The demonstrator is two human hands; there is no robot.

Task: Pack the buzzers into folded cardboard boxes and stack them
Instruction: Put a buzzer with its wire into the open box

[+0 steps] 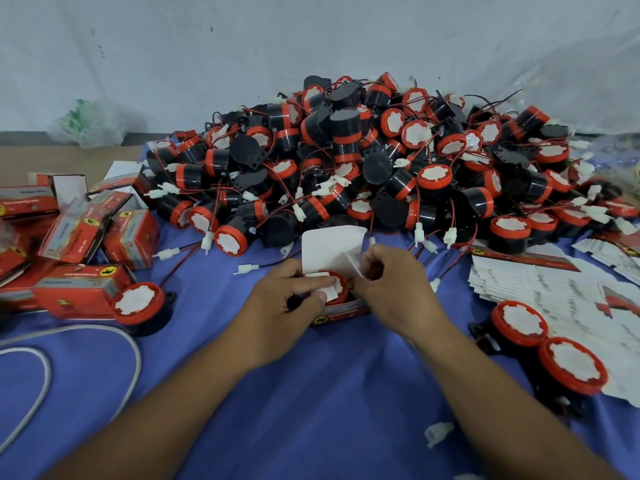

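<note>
A small red cardboard box (341, 310) stands on the blue cloth at the centre, its white lid flap (329, 249) raised behind. A red-capped black buzzer (341, 284) sits inside it. My left hand (277, 310) grips the box's left side, the thumb pressing a white side flap down over the buzzer. My right hand (394, 282) pinches the other white side flap (356, 266) at the box's right. A big heap of buzzers (363, 161) with red wires and white plugs lies behind.
Several packed red boxes (79, 244) lie scattered at the left, one loose buzzer (138, 304) beside them. Flat unfolded boxes (554, 282) spread at the right, with two buzzers (547, 344) on them. A grey cable (41, 375) loops at lower left. A wall stands behind.
</note>
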